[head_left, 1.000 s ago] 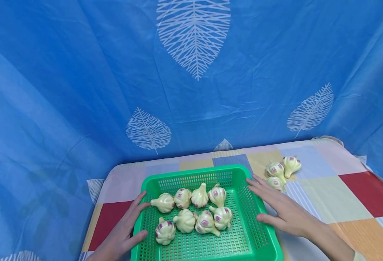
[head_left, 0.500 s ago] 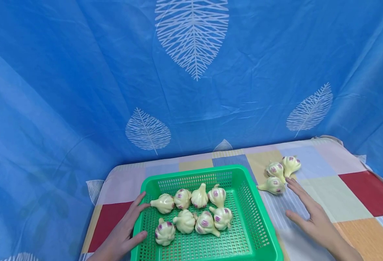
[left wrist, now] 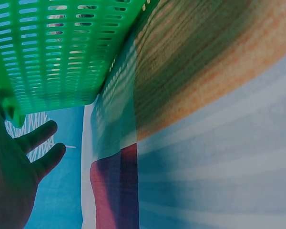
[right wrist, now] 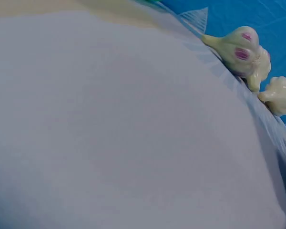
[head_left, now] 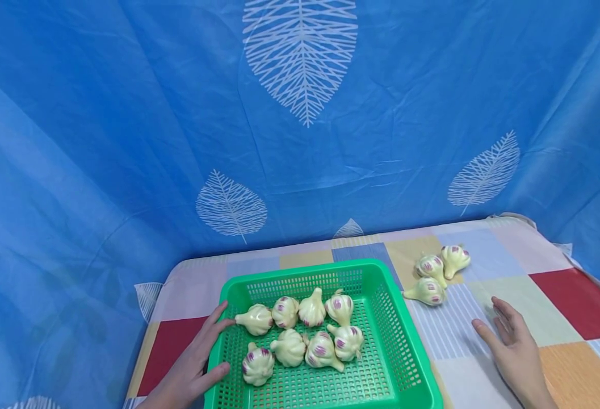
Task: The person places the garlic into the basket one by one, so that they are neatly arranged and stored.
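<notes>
A green plastic basket [head_left: 411, 335] stands at the front of the table with several garlic bulbs [head_left: 290, 347] lying inside. My left hand [head_left: 192, 363] rests at its left rim, fingers spread and relaxed. In the left wrist view the left hand [left wrist: 14, 167] is beside the basket's slotted wall [left wrist: 62, 57]. Right of the basket, my right hand [head_left: 516, 352] is over the cloth, fingers loosely bent and holding nothing. Beyond it, three garlic bulbs [head_left: 425, 291] lie close together; the right wrist view shows these bulbs [right wrist: 240, 47] too, with only fingertips of the right hand at its edge.
A patchwork cloth [head_left: 565, 307] covers the table. Behind it and at both sides hangs a blue curtain [head_left: 381, 113] with white leaf prints.
My right hand has moved away from the basket's right rim, rightward and toward the front, uncovering the nearest loose bulb. My left hand has stayed at the left rim.
</notes>
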`<state>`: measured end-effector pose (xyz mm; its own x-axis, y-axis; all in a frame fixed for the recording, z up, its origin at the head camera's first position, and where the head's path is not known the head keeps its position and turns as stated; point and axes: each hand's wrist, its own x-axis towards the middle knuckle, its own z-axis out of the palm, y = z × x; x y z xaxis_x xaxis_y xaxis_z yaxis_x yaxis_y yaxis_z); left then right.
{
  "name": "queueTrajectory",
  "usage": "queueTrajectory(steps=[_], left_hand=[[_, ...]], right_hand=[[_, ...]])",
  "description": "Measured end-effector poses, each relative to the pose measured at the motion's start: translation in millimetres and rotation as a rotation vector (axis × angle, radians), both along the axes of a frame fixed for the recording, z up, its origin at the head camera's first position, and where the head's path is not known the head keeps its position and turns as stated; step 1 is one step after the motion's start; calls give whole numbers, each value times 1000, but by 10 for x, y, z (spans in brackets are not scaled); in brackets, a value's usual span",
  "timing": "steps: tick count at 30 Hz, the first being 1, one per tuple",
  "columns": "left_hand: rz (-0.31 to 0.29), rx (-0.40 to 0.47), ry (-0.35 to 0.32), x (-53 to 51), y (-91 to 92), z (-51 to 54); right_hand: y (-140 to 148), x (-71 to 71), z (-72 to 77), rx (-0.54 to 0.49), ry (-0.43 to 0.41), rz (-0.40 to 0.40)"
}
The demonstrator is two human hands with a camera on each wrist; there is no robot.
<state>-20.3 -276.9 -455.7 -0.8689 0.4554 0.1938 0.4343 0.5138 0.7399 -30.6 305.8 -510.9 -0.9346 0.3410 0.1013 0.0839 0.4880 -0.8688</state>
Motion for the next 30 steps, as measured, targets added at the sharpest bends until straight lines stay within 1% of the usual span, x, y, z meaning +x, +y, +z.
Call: queueTrajectory(steps=[2, 7, 11, 16, 19, 23, 27, 30], left_hand=[[1, 0, -1, 0, -2, -2], [-17, -7, -7, -16, -6, 3], [-19, -17, -6, -33, -11, 12], [-16, -33, -2, -32, -16, 21], [-13, -41, -2, -26, -24, 21], [-12, -59, 13, -13, -30, 16], [-16, -77, 35, -10, -27, 12], [-14, -79, 38, -14, -21, 15]], right_hand=[[23, -34, -7, -11, 11, -8], [99, -118, -1, 2, 24, 30], [215, -250, -4, 24, 38, 77], [351, -464, 10, 34, 51, 116], [377, -607, 22, 35, 53, 130], [386, -826, 45, 12, 58, 150], [380, -1037, 72, -28, 38, 156], [357, -1155, 91, -33, 9, 153]])
